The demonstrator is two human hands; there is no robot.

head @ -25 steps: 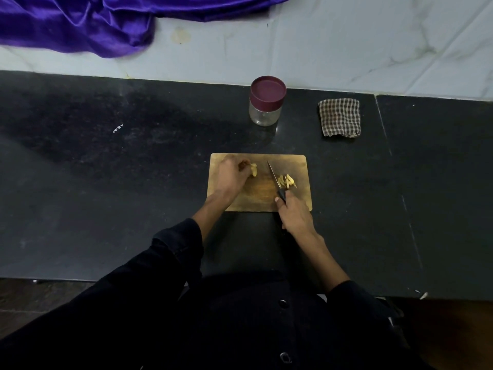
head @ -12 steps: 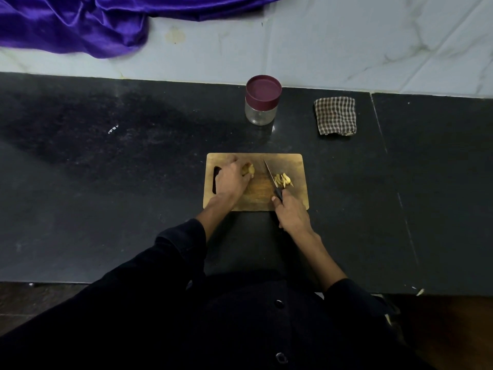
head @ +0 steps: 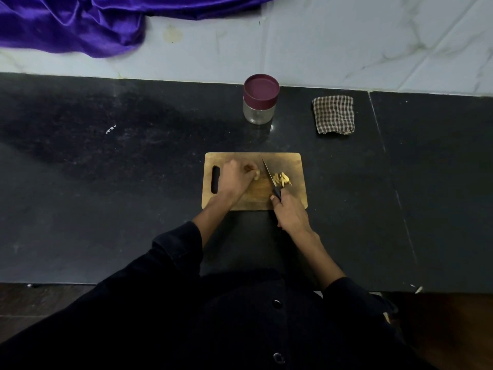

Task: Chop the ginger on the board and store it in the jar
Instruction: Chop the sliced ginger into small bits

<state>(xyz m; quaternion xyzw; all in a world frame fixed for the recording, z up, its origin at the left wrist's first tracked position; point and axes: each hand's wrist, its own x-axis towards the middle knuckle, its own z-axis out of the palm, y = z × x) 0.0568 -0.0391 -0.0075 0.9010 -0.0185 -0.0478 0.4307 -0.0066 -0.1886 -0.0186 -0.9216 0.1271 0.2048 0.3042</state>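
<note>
A wooden chopping board (head: pixel 293 161) lies on the black counter. My left hand (head: pixel 234 180) pinches a piece of ginger (head: pixel 253 172) on the board's middle. My right hand (head: pixel 289 212) grips the black handle of a knife (head: pixel 269 174), whose blade points away from me just right of the ginger piece. A small heap of pale cut ginger slices (head: pixel 282 179) lies to the right of the blade. A glass jar (head: pixel 260 100) with a maroon lid on stands behind the board near the wall.
A folded checked cloth (head: pixel 333 114) lies to the right of the jar. Purple satin fabric (head: pixel 80 20) hangs over the white marble wall at the top left. A seam in the counter (head: pixel 392 177) runs down the right side.
My left hand has slid a little to the right on the board, uncovering its handle slot. The knife and the cut slices have stayed about where they were.
</note>
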